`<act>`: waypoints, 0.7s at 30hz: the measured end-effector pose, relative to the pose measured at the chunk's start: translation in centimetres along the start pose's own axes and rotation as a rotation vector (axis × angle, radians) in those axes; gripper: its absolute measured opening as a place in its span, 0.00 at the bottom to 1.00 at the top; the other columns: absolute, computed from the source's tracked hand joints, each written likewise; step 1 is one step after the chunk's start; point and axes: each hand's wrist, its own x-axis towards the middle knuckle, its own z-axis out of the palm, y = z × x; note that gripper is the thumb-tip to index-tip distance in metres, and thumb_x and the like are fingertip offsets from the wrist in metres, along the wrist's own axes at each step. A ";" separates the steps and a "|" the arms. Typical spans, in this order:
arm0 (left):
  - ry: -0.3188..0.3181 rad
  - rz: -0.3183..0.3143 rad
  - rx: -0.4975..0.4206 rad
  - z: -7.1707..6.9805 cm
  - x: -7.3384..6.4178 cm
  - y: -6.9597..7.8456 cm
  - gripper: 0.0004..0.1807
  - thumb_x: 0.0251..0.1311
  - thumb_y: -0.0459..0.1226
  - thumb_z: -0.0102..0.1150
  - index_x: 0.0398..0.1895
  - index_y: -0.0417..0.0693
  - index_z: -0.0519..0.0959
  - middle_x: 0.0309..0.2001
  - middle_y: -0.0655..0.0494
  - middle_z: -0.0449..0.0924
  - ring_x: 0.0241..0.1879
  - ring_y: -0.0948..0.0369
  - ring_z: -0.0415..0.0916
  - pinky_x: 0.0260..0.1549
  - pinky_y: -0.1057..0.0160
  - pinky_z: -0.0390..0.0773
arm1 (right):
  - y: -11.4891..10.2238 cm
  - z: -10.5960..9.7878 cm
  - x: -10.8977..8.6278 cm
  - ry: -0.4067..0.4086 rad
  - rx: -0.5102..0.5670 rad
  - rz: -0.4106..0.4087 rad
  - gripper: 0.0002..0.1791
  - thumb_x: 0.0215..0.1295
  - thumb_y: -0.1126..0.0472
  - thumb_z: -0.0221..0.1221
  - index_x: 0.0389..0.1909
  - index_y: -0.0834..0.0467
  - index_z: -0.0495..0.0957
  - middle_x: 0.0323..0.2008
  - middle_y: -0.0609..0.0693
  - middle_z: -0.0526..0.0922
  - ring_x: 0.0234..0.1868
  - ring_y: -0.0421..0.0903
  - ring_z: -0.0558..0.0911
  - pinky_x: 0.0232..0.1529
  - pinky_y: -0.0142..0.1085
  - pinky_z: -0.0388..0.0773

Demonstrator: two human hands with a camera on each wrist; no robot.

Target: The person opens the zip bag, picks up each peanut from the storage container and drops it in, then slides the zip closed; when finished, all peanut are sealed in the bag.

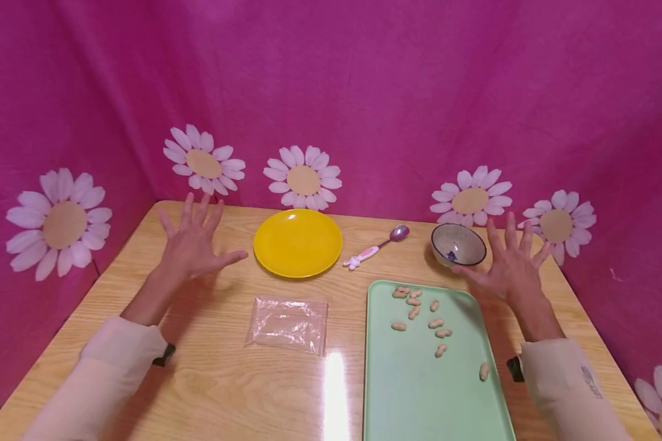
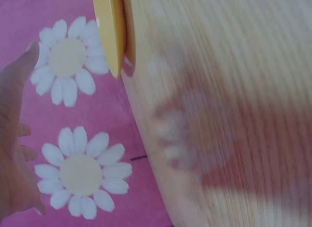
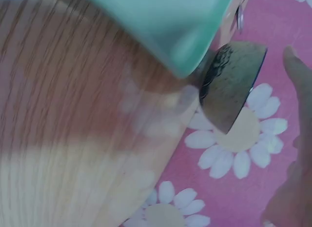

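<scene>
My left hand (image 1: 192,245) hovers over the table's left side, fingers spread and holding nothing. Its thumb points toward a yellow plate (image 1: 298,244), also seen edge-on in the left wrist view. On the right, my right hand (image 1: 510,269) is spread too, with its thumb near the rim of a small bowl (image 1: 458,245) with a dark edge and blue mark. A green tray (image 1: 419,392) bears several unshelled peanuts (image 1: 436,323), mostly toward its far end. Between plate and bowl lies a spoon (image 1: 376,247) with a pink-and-white rabbit handle. A clear plastic bag (image 1: 288,324) lies flat before the plate.
The wooden table (image 1: 209,392) reaches back to a magenta curtain (image 1: 364,92) with white daisies, which also hangs along both sides. The tray takes up the table's front right. A bright light reflection falls beside the tray's left edge.
</scene>
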 end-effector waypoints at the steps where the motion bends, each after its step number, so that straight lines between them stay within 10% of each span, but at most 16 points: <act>1: -0.004 0.009 -0.003 0.0 -0.2 0.3 0.59 0.47 0.65 0.57 0.76 0.51 0.39 0.76 0.43 0.30 0.74 0.40 0.25 0.57 0.23 0.25 | -0.2 -0.1 -0.1 -0.001 0.000 -0.001 0.64 0.45 0.27 0.59 0.75 0.50 0.34 0.74 0.60 0.24 0.72 0.71 0.29 0.55 0.77 0.24; 21: -0.139 0.272 -0.191 2.5 -4.4 6.1 0.57 0.43 0.66 0.62 0.74 0.53 0.52 0.77 0.51 0.42 0.75 0.47 0.35 0.66 0.31 0.42 | -6.1 0.5 -2.2 0.006 0.175 -0.193 0.59 0.41 0.37 0.69 0.71 0.61 0.54 0.69 0.67 0.52 0.70 0.69 0.50 0.59 0.74 0.48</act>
